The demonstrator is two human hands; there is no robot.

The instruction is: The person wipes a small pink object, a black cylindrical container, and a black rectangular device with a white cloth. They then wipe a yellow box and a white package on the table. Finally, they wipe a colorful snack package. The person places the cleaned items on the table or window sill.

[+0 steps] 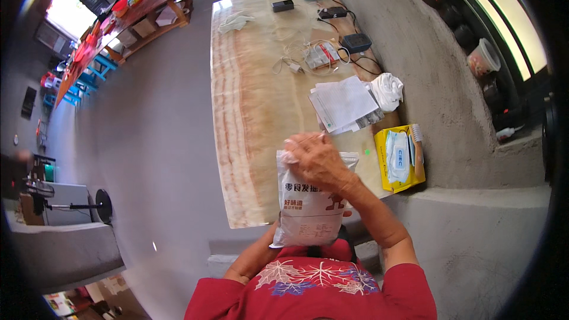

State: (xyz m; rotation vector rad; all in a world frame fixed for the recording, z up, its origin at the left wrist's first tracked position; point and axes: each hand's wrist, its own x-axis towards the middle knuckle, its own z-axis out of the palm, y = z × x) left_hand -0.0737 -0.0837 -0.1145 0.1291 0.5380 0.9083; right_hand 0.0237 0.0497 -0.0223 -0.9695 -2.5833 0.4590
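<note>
Right hand (317, 159) pinches the top edge of white printed bag (309, 201), held upright at counter's (255, 112) near edge, left hand (274, 231) hidden beneath, grip unclear, apparently propping its base; yellow box (398, 160) lies right.

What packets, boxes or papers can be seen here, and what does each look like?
White bag: held upright at the stone table's near edge, right hand on its top, red and dark print.
Yellow box: right side of the table, holding a pale blue-white packet.
White papers: stacked beyond the box.
</note>
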